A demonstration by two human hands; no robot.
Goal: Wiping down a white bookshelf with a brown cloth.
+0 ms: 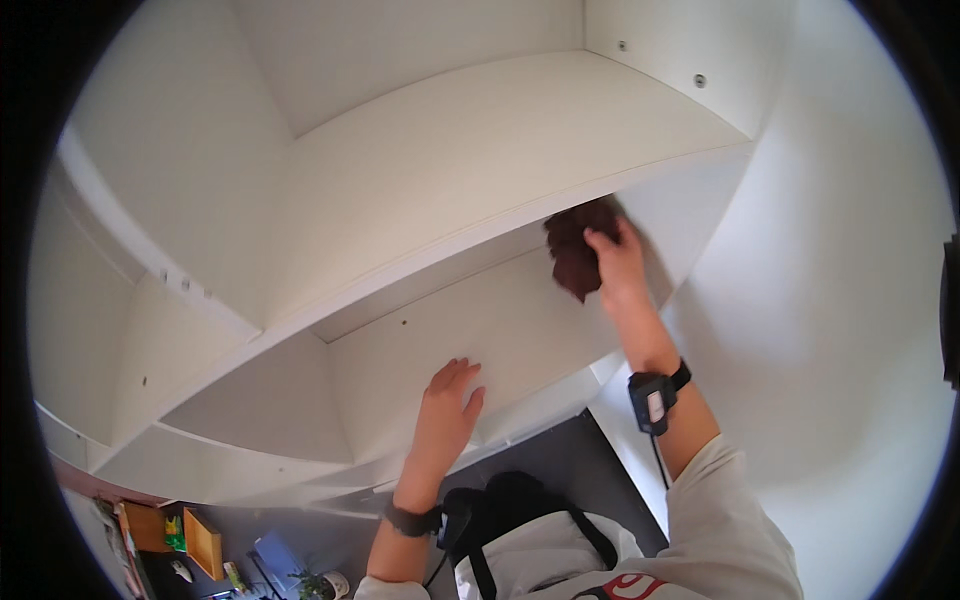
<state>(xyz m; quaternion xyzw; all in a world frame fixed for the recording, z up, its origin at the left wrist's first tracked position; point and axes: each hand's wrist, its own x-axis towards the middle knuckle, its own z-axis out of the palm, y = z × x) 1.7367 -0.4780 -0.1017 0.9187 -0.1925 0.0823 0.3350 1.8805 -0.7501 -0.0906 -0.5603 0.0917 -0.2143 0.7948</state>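
Note:
A dark brown cloth (pixel 577 250), bunched up, is in the grip of my right hand (pixel 618 262). That hand reaches into the right end of a lower compartment of the white shelf unit (pixel 480 205), just under the front edge of the board above. The cloth hangs close to the compartment's right side wall; whether it touches the surface there I cannot tell. My left hand (pixel 450 405) is at the front of the same compartment, over its pale bottom board (pixel 500 310). Its fingers are stretched out and it holds nothing.
Upright dividers (pixel 170 200) split the unit at the left. A white wall (pixel 820 330) closes off the right side. Low at the left stand an open wooden box (pixel 203 545), a blue object (pixel 277 560) and a potted plant (pixel 320 583). A black device (pixel 652 402) with a cable sits on my right wrist.

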